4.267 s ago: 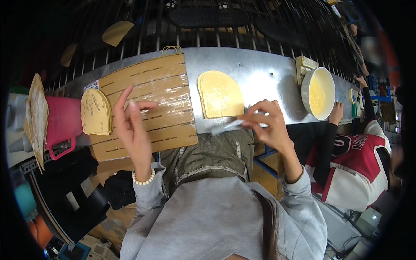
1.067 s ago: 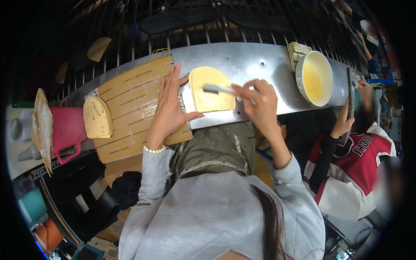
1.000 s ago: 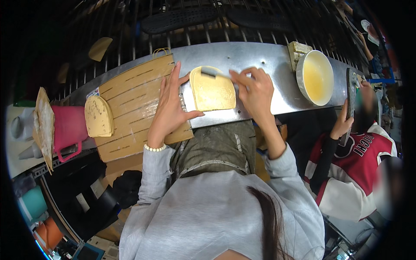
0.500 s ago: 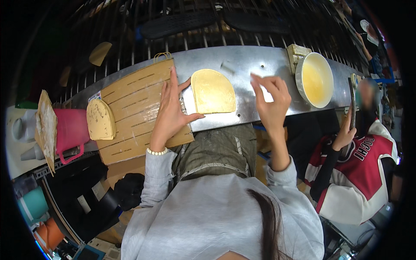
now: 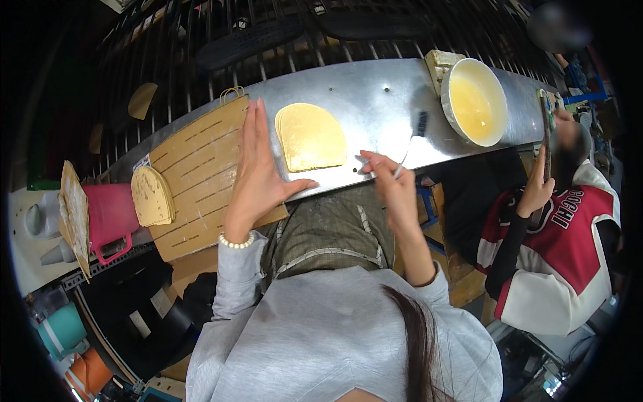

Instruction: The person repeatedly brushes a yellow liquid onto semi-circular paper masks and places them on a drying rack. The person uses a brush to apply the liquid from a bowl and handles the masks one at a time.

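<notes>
A stack of thin, pale-yellow rounded sheets with one flat edge point(image 5: 311, 136) lies on the metal table point(image 5: 365, 87) in front of me; its top looks glossy. My left hand point(image 5: 256, 177) stands just left of that stack, fingers straight up and thumb stretched out below it, holding nothing. In my right hand point(image 5: 396, 194), right of the stack and near the table's front edge, is a brush point(image 5: 420, 124). Its dark bristles point away from me, and its pale handle runs into my fingers. A white bowl of yellow liquid point(image 5: 493, 87) sits farther right.
Left of my left hand, a cardboard sheet point(image 5: 201, 174) bears another stack of tan rounded sheets point(image 5: 153, 195). Beyond that stands a pink container point(image 5: 114, 208). A wrapped block point(image 5: 439, 63) touches the bowl's far side. At the right sits a co-worker in a red-and-white vest point(image 5: 576, 228).
My right hand has come nearer to me and left, and the brush has swung from beyond the stack to its right. My left hand's fingers have straightened, slightly away from the stack.
</notes>
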`<state>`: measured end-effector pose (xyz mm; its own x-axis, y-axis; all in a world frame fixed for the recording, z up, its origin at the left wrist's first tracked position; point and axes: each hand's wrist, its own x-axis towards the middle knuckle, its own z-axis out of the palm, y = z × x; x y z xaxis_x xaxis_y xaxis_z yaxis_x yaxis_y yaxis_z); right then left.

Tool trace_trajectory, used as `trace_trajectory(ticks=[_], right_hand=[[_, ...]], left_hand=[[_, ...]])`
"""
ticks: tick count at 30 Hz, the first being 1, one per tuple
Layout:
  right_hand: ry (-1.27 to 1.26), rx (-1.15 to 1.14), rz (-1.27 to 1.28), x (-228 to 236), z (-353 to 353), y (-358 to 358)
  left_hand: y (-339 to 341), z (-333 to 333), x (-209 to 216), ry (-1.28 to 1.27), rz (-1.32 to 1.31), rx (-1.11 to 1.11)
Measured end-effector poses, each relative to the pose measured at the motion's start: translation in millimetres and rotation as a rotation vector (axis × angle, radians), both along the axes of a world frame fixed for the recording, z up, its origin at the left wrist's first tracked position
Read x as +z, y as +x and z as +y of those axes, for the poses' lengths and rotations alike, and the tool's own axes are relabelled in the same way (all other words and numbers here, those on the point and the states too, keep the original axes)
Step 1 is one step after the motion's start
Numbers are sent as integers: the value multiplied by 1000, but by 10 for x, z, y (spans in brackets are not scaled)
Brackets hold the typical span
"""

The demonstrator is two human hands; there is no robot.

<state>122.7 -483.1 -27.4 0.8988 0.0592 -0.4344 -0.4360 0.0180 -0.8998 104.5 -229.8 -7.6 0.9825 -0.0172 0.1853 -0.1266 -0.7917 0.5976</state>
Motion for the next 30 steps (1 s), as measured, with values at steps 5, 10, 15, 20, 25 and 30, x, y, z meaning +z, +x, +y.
trace_trajectory(ticks=[5,10,15,20,25,30], right_hand=[[-67,-4,-136,-242,203,-171],[-45,31,-101,-170,256,-207],[-51,13,-24,-84,268,-227],[-64,-32,-20,-38,279,-225],[91,-68,141,30,242,-215],[127,-58,203,79,228,-165]], left_hand=[[10,-330,-186,-141,-57,127],[-34,-612,-361,-287,-143,253],[-46,-673,-486,-222,-166,294],[-66,-677,-514,-196,-182,295],[-86,-697,-501,-158,-213,305],[-46,-711,-483,-179,-245,322]])
